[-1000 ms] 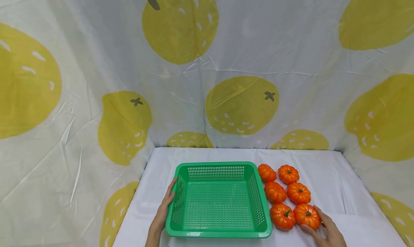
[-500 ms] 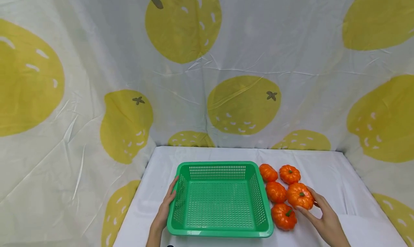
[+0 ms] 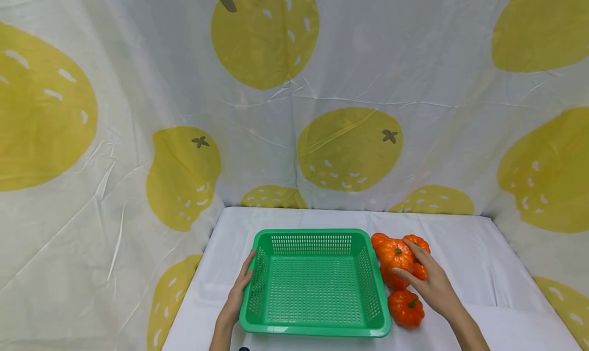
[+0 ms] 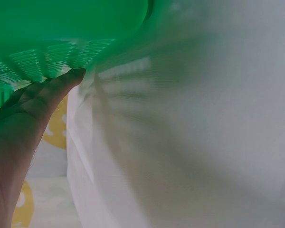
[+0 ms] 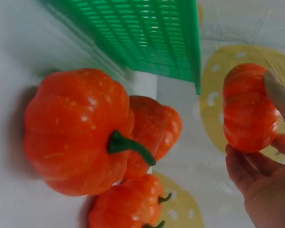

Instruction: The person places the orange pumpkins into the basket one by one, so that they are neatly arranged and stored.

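Your right hand (image 3: 432, 284) grips one pumpkin (image 3: 394, 254) above the others beside the basket (image 3: 315, 326) (left hand (image 3: 239, 295) flat against its wall, fingers straight), and a loose hold could drop it onto that cluster, scattering them across the surface (image 3: 469, 249)

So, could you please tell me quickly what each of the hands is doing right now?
Left hand: open, fingers resting against the left wall of the green basket.
Right hand: holds a small orange pumpkin, lifted beside the basket.
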The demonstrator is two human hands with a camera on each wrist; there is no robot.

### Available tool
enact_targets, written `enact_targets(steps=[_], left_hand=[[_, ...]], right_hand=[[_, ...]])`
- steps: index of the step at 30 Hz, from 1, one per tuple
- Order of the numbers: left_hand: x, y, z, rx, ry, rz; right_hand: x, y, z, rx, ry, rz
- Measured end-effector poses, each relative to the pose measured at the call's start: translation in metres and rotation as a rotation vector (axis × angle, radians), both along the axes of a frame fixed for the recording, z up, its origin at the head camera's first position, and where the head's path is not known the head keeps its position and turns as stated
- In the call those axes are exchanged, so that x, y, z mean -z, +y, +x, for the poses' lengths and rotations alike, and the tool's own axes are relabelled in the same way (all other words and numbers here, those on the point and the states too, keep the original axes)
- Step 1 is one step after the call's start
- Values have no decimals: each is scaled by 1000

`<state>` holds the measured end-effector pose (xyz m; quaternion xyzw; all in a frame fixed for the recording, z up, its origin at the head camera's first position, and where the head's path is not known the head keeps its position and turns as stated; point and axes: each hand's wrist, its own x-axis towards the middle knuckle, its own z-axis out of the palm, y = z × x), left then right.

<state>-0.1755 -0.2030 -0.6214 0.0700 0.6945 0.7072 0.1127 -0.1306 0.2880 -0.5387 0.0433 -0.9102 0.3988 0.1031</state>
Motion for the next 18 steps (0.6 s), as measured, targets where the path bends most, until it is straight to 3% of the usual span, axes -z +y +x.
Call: enact_targets(steps=[9, 18], left_hand=[[-3, 1, 0, 1, -3, 11], [-2, 1, 1, -5, -3, 9]], right_hand=[[-8, -24, -24, -80, 32, 15], [-13, -49, -43, -174, 11, -42]])
